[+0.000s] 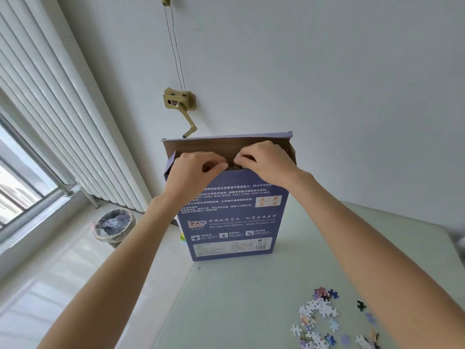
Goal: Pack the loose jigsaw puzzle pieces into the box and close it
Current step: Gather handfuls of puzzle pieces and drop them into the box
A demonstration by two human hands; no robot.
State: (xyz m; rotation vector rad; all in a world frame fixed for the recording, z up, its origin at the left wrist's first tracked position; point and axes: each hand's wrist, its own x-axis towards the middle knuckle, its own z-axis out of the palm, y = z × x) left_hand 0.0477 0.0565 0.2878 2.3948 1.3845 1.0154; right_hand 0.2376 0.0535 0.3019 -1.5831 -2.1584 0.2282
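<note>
Two hands, the left hand (193, 170) and right hand (264, 159), pinch something at the open top of the tall box (234, 217), maybe a bag. Loose pieces (324, 321) wait near right.

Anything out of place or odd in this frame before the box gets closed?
Yes: loose puzzle pieces lie scattered on the table, right of the upright box, while the left hand and right hand already work at its open top flap.

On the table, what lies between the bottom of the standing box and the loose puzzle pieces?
In the head view, only bare table lies between the box and the puzzle pieces.
</note>
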